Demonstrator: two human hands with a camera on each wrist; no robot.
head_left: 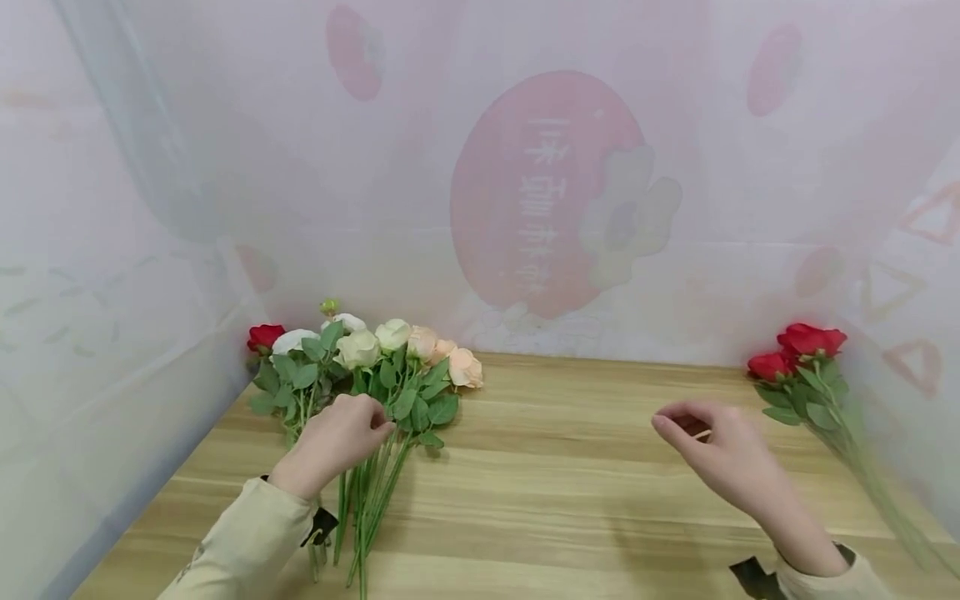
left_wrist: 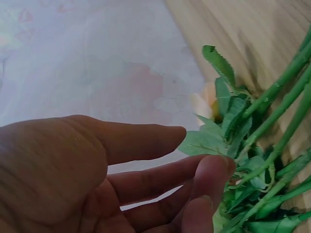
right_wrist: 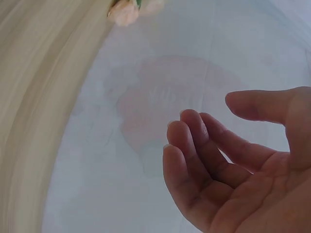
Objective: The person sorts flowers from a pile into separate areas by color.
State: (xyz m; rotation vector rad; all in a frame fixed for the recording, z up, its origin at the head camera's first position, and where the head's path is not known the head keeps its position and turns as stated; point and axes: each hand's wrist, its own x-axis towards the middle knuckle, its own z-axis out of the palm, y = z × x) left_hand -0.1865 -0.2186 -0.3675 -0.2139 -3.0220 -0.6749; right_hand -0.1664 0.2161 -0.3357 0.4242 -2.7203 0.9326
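My left hand point(head_left: 341, 442) hovers over the stems of a bunch of roses, its fingers loosely bent and nothing in its grasp. In the left wrist view a gap shows between thumb and fingers, with green stems point(left_wrist: 277, 97) and leaves just beyond the fingertips. The bunch holds cream roses point(head_left: 358, 349), peach roses point(head_left: 466, 367), white flowers point(head_left: 295, 341) and one red rose point(head_left: 266, 337). My right hand point(head_left: 720, 450) is raised above the table at the right, fingers relaxed and holding nothing. Beyond it lie two red roses point(head_left: 812, 340) with long stems.
The wooden table point(head_left: 540, 467) spans the space between the two groups of flowers. A pale printed curtain point(head_left: 720, 183) with a large pink strawberry design stands behind the table, and similar sheeting point(head_left: 82, 333) encloses both sides.
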